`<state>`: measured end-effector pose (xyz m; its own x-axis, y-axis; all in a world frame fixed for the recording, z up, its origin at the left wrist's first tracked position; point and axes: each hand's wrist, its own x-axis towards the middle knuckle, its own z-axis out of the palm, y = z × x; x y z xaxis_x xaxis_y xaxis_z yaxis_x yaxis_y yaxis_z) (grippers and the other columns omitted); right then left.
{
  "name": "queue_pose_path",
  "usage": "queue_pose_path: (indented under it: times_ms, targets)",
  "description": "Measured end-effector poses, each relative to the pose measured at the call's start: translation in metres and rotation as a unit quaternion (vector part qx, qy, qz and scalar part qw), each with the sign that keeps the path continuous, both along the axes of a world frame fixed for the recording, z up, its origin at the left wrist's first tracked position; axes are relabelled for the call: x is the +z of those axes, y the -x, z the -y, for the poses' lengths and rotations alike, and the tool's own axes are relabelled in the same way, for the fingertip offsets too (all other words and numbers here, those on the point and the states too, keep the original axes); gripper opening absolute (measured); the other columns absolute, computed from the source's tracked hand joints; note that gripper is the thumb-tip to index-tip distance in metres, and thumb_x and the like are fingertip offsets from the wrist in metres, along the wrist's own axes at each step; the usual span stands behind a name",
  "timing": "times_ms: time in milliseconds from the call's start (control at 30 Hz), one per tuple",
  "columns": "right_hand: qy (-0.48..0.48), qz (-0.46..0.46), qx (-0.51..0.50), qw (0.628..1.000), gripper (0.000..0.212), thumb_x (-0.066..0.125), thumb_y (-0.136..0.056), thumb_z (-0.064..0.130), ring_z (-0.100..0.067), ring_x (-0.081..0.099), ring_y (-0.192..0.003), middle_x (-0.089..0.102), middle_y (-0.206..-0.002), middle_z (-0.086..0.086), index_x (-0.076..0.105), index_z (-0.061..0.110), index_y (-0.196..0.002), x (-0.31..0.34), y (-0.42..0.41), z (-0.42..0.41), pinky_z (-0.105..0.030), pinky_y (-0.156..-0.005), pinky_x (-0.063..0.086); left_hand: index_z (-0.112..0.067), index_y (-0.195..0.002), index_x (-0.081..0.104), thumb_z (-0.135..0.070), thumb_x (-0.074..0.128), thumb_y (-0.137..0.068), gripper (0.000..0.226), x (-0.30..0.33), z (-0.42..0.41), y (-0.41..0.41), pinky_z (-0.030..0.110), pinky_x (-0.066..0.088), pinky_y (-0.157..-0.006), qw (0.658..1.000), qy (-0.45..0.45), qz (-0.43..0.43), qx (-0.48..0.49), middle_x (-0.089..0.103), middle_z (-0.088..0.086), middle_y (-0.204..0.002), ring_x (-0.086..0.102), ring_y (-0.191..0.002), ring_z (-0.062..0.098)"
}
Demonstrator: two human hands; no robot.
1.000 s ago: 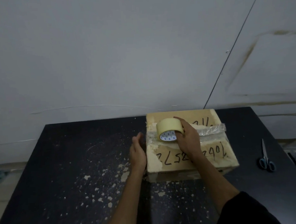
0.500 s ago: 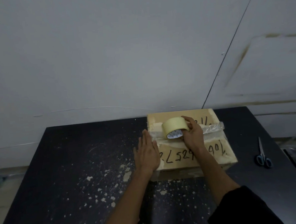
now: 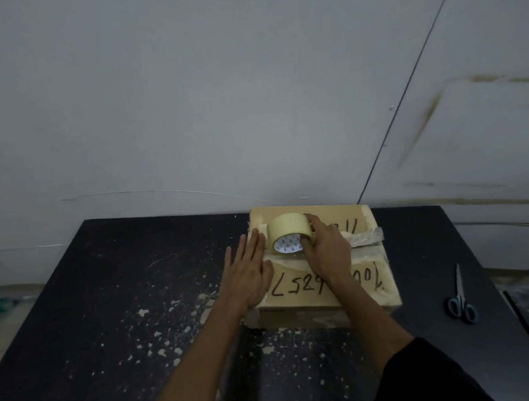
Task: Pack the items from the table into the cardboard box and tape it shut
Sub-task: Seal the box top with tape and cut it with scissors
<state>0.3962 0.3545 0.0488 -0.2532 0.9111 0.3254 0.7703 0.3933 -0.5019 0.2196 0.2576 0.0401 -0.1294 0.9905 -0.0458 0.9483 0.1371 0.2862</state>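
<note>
A closed cardboard box with black handwritten numbers lies on the black table, near the far edge. On its lid stands a yellowish roll of tape, and my right hand grips it, fingers curled over the roll and thumb at its core. My left hand lies flat with straight fingers on the box's left edge, just left of the roll. A wrinkled strip of clear tape runs across the lid to the right of my right hand.
Blue-handled scissors lie on the table right of the box. Pale flecks and scraps dot the table surface in front and to the left. A grey wall rises directly behind the table.
My left hand turned from edge-on beside the box to flat on the lid's left edge. My right hand stayed on the roll, which kept its place at the lid's left.
</note>
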Motion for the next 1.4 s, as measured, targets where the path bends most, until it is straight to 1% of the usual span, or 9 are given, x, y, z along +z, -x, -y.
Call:
queue_pose_path:
  times_ms: [133, 367, 567, 733, 833, 933, 1100, 1267, 1400]
  targets:
    - [0.007, 0.007, -0.008, 1.000, 0.058, 0.060, -0.088, 0.029, -0.031, 0.063, -0.075, 0.065, -0.085, -0.009, 0.043, 0.032, -0.143, 0.000, -0.026, -0.011, -0.030, -0.057, 0.039, -0.024, -0.156, -0.007, -0.045, 0.013, -0.102, 0.061, 0.002, -0.001, -0.002, 0.050, -0.003, -0.122, 1.000, 0.015, -0.023, 0.002, -0.016, -0.007, -0.162, -0.011, -0.151, 0.017]
    - [0.045, -0.087, 0.031, 0.995, 0.063, 0.063, -0.088, 0.020, -0.030, 0.059, -0.101, 0.065, -0.116, -0.010, 0.042, 0.029, -0.147, -0.007, -0.034, -0.010, -0.038, -0.082, 0.047, -0.017, -0.156, -0.005, -0.053, 0.013, -0.098, 0.071, 0.004, -0.001, -0.016, 0.051, -0.014, -0.119, 0.995, 0.000, -0.104, 0.007, -0.014, 0.003, -0.162, -0.017, -0.149, 0.024]
    - [-0.005, 0.007, 0.006, 1.000, 0.057, 0.059, -0.087, 0.033, -0.029, 0.053, -0.099, 0.066, -0.109, -0.002, 0.046, 0.031, -0.143, -0.005, -0.036, -0.011, -0.043, -0.087, 0.036, -0.013, -0.154, -0.010, -0.053, 0.014, -0.096, 0.074, 0.000, -0.009, -0.036, 0.039, -0.013, -0.121, 0.997, -0.019, -0.074, -0.021, -0.012, 0.004, -0.162, -0.017, -0.149, 0.016]
    - [0.044, -0.077, 0.041, 0.995, 0.066, 0.056, -0.083, 0.014, -0.021, 0.054, -0.071, 0.061, -0.082, -0.002, 0.045, 0.029, -0.147, -0.003, -0.051, -0.023, -0.031, -0.066, 0.038, -0.013, -0.155, -0.006, -0.051, 0.015, -0.097, 0.072, 0.001, -0.008, -0.034, 0.038, -0.008, -0.123, 0.997, -0.021, -0.071, -0.027, -0.009, 0.005, -0.163, -0.013, -0.150, 0.015]
    - [0.053, -0.119, 0.058, 0.990, 0.072, 0.055, -0.080, 0.000, -0.016, 0.052, -0.069, 0.065, -0.093, -0.008, 0.046, 0.027, -0.146, -0.004, -0.056, -0.026, -0.026, -0.064, 0.037, -0.013, -0.155, -0.009, -0.052, 0.014, -0.098, 0.072, 0.002, -0.009, -0.032, 0.039, -0.008, -0.123, 0.996, -0.014, -0.078, -0.029, -0.012, 0.005, -0.163, -0.015, -0.150, 0.016]
    - [0.039, -0.102, 0.051, 0.993, 0.069, 0.050, -0.080, 0.014, -0.021, 0.052, -0.075, 0.057, -0.087, -0.002, 0.045, 0.026, -0.147, -0.005, -0.053, -0.021, -0.033, -0.068, 0.038, -0.013, -0.154, -0.010, -0.055, 0.011, -0.097, 0.075, 0.001, -0.011, -0.033, 0.043, -0.008, -0.122, 0.995, -0.001, -0.095, -0.028, -0.015, 0.007, -0.162, -0.017, -0.149, 0.020]
    - [0.035, -0.018, 0.027, 0.999, 0.063, 0.049, -0.085, 0.037, -0.031, 0.054, -0.102, 0.064, -0.116, -0.006, 0.042, 0.028, -0.146, -0.008, -0.053, -0.017, -0.046, -0.092, 0.041, -0.011, -0.154, -0.009, -0.057, 0.012, -0.095, 0.077, -0.001, -0.013, -0.047, 0.046, -0.013, -0.121, 0.993, 0.001, -0.117, -0.033, -0.018, 0.010, -0.160, -0.021, -0.148, 0.025]
    - [-0.007, 0.050, 0.017, 0.999, 0.066, 0.063, -0.085, 0.027, -0.031, 0.056, -0.092, 0.067, -0.103, -0.007, 0.043, 0.027, -0.147, -0.001, -0.059, -0.016, -0.041, -0.080, 0.040, -0.009, -0.154, -0.006, -0.056, 0.011, -0.096, 0.077, -0.002, -0.019, -0.051, 0.041, -0.015, -0.120, 0.994, -0.004, -0.104, -0.034, -0.014, 0.009, -0.162, -0.017, -0.149, 0.022]
    - [0.045, -0.054, 0.032, 0.997, 0.074, 0.059, -0.084, 0.001, -0.017, 0.055, -0.072, 0.062, -0.089, 0.000, 0.041, 0.029, -0.150, 0.006, -0.081, -0.027, -0.025, -0.059, 0.043, -0.010, -0.154, -0.008, -0.055, 0.009, -0.096, 0.076, -0.003, -0.017, -0.049, 0.040, -0.014, -0.121, 0.995, -0.002, -0.100, -0.032, -0.014, 0.009, -0.162, -0.017, -0.149, 0.021]
